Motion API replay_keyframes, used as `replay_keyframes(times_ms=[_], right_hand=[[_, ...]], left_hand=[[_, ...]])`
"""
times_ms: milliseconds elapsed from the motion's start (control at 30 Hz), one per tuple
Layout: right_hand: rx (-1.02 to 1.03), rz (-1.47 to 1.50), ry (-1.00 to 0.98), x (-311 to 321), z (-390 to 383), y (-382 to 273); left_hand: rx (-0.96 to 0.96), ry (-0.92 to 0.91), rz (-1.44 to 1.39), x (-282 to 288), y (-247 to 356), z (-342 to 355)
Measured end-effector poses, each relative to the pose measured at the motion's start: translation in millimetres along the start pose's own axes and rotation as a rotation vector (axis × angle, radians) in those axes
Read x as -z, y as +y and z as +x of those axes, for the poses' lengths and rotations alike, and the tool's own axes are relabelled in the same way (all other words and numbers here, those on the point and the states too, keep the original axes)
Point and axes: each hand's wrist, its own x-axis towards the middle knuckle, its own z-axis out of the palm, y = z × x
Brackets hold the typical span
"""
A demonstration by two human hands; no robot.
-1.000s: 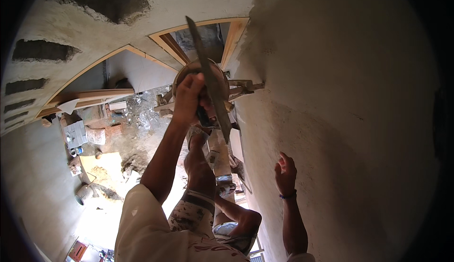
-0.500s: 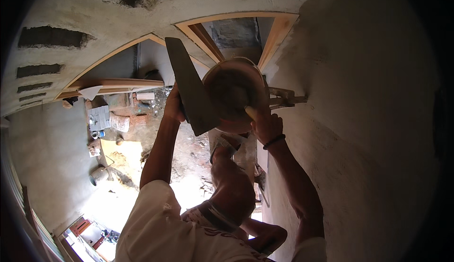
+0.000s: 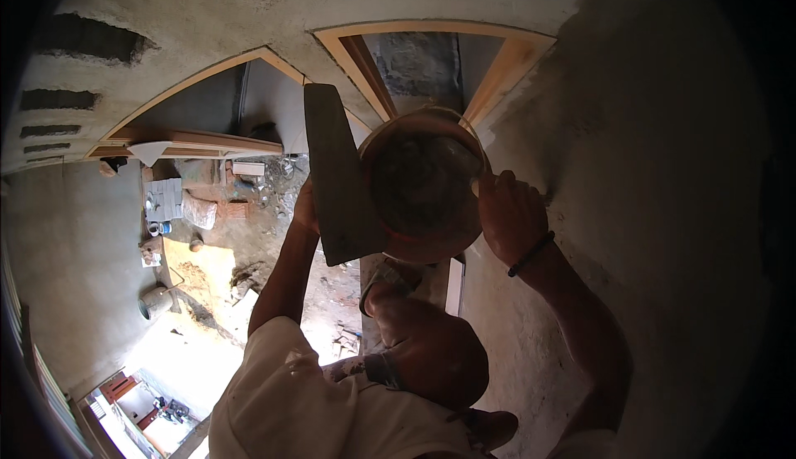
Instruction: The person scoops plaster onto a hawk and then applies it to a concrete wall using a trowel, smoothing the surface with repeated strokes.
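- The left hand (image 3: 305, 208) is at the left long edge of a grey plate (image 3: 333, 185); its fingers are mostly hidden behind the plate, but they hold it.
- This plate is flat and long, and it stands almost upright in the view. Its right edge overlaps the left side of the bucket's rim; I cannot tell if the two touch.
- The bucket (image 3: 427, 252) is round, with its mouth turned to the viewer. Inside there is a dark grey mix (image 3: 414, 177). What carries the bucket is hidden beneath it.
- The right hand (image 3: 512, 217) is at the right side of the rim. Its fingers are curled closely around a pale handle (image 3: 475, 187), of which only a small end shows.
- A dark bracelet (image 3: 531, 254) is around the right wrist.
- Under the bucket's lower edge, a bent leg (image 3: 439, 351) of the person is seen.
- At the right rises a plastered wall (image 3: 613, 210); above the bucket is a wooden frame (image 3: 516, 65).
- Far below is the floor (image 3: 327, 293). Near its left edge, along another wall, lie grey flat pieces (image 3: 163, 198), a pale bag (image 3: 199, 210) just beside them, and a barrel (image 3: 155, 302) nearer to the bright part.
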Motion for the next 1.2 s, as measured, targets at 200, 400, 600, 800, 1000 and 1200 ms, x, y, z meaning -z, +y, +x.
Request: replay_keyframes(times_ms=[200,400,600,800,1000,1200], right_hand=[[0.22,-0.054,-0.086,-19.5,45.4,-9.9],[0.163,0.301,-0.222,-41.9,39.7,-5.0],[0.187,0.524,-0.155,-77.6,18.6,10.3],[-0.001,0.938,-0.353,-74.5,2.9,2.3],[-0.274,1.255,-0.496,-71.5,-18.8,-0.1],[-0.233,1.364,-0.439,-80.0,-32.7,6.9]], left_hand=[[0.052,-0.001,-0.08,-4.4,-4.1,7.4],[0.093,-0.034,-0.039,-7.5,-3.3,2.3],[0.049,-0.026,0.003,-1.6,-10.4,1.5],[-0.001,-0.059,-0.014,-3.0,-17.1,-1.1],[-0.027,-0.045,-0.008,0.1,-16.6,-7.6],[-0.111,0.089,0.054,8.4,-19.6,-16.5]])
